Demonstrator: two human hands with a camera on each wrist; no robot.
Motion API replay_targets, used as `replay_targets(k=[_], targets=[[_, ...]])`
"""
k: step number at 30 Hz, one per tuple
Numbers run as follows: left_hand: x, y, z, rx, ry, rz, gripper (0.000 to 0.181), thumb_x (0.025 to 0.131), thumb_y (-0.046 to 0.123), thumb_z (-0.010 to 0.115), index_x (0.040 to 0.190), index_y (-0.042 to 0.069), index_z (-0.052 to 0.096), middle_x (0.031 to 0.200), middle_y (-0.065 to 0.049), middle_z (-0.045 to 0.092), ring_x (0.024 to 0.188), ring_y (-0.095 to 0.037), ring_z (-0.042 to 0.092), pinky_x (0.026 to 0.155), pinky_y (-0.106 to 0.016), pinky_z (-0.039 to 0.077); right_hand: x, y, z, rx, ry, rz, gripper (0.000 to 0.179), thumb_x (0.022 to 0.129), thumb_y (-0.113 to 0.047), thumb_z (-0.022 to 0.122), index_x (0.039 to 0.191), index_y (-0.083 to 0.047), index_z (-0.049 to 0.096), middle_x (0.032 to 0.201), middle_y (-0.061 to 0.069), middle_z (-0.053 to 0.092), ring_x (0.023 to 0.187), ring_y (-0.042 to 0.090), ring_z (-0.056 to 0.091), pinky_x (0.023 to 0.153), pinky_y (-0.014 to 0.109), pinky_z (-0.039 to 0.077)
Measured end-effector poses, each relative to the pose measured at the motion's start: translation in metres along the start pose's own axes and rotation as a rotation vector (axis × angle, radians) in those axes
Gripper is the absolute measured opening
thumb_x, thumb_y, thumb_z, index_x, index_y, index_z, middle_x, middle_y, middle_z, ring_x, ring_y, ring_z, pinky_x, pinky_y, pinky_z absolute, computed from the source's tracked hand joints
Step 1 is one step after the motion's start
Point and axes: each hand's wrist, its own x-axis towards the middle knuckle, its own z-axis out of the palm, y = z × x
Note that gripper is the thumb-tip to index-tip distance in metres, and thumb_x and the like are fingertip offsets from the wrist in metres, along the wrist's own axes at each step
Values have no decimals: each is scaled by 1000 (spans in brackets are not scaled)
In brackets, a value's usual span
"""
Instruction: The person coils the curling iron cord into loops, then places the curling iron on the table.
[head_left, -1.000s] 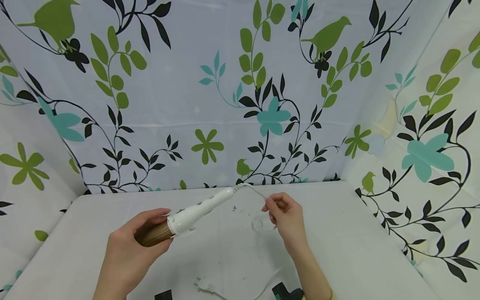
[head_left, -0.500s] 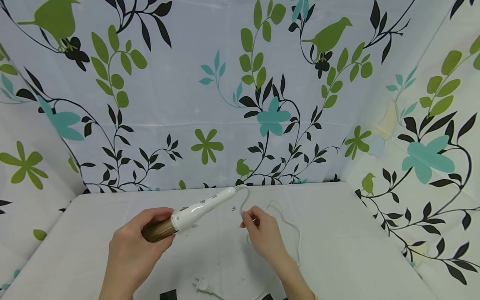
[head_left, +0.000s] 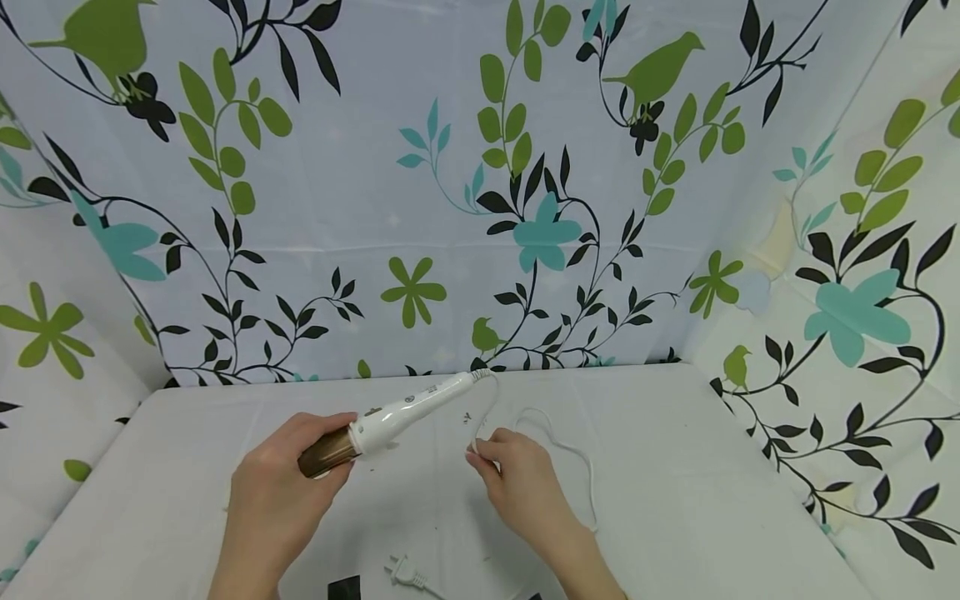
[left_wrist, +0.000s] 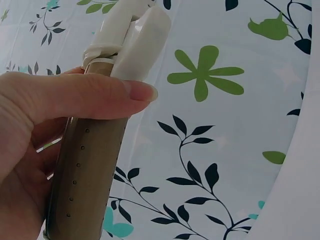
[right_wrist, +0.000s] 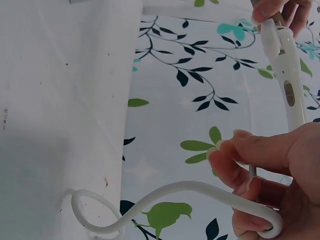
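Note:
My left hand [head_left: 277, 487] grips a white curling iron [head_left: 412, 408] round its brown barrel, and the handle slants up to the right above the table. In the left wrist view, the thumb crosses the barrel [left_wrist: 90, 170], which has a row of small holes, just below the white clamp lever [left_wrist: 145, 42]. My right hand [head_left: 521, 483] pinches the white power cord [right_wrist: 190, 186] a short way below the handle's end. From these fingers the cord loops back over the table. Its two-pin plug [head_left: 403, 572] lies near the table's front.
The white-covered table [head_left: 675, 467] carries small dark specks. A dark piece [head_left: 344, 588] shows at the bottom edge of the head view. Patterned cloth [head_left: 337, 208] with leaves and birds hangs behind and at both sides.
My right hand has moved left and down, nearer the handle, still pinching the cord. The curling iron and left hand have shifted slightly right. More cord now lies to the right of the right hand.

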Motion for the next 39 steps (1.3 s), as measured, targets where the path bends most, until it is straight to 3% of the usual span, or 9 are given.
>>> replay_targets(k=[5, 9, 14, 18, 23, 32, 36, 39], targets=[[2, 0, 5, 21, -18, 38, 54, 60, -9, 89, 107, 16, 78, 95, 5, 71, 79, -16, 71, 66, -34, 57, -1, 2, -1, -83, -27, -69, 15, 89, -16, 75, 75, -13, 69, 61, -10, 38, 59, 4, 35, 56, 17, 35], [2, 0, 8, 34, -31, 44, 55, 61, -10, 88, 109, 15, 78, 96, 4, 70, 79, -17, 71, 66, -38, 58, -1, 3, -2, -166, -43, -160, 20, 88, -16, 76, 71, -15, 65, 61, -10, 36, 58, 5, 33, 56, 16, 32], [3, 1, 11, 68, -50, 61, 56, 61, -13, 86, 110, 13, 78, 95, 4, 70, 78, -17, 71, 64, -39, 56, -3, 2, -6, -241, -31, -281, 38, 85, -12, 78, 59, -19, 50, 60, -11, 34, 56, 3, 31, 54, 13, 27], [3, 2, 12, 89, -63, 81, 56, 60, -16, 83, 107, 14, 78, 92, 7, 69, 75, -15, 70, 60, -33, 53, -3, 0, -12, -218, 5, -377, 43, 79, -6, 76, 57, -20, 42, 60, -13, 32, 56, 1, 30, 54, 11, 24], [2, 2, 11, 94, -89, 101, 57, 57, -18, 82, 101, 17, 77, 90, 11, 68, 75, -14, 69, 59, -32, 52, -2, 0, -23, -143, 26, -486, 36, 81, -4, 75, 62, -20, 50, 61, -12, 37, 59, 1, 33, 56, 9, 25], [0, -2, 10, 142, -124, 114, 56, 54, -17, 81, 94, 20, 73, 90, 11, 63, 71, -14, 65, 52, -31, 45, -1, 3, -36, -110, 8, -527, 15, 84, -5, 77, 83, -18, 70, 75, -12, 60, 69, 5, 47, 64, 10, 40], [-1, -2, 9, 126, -114, 116, 56, 55, -14, 83, 96, 22, 71, 93, 10, 61, 68, -12, 62, 51, -29, 44, -1, 2, -34, -32, 11, -522, 11, 86, -8, 77, 82, -16, 70, 72, -11, 57, 67, 4, 46, 63, 8, 37], [-1, 0, 8, 86, -97, 127, 57, 54, -13, 84, 96, 23, 70, 94, 13, 60, 71, -10, 63, 56, -29, 48, -1, 0, -31, 9, -56, -481, 17, 90, -9, 73, 76, -17, 66, 72, -11, 57, 67, 1, 45, 63, 7, 35]])
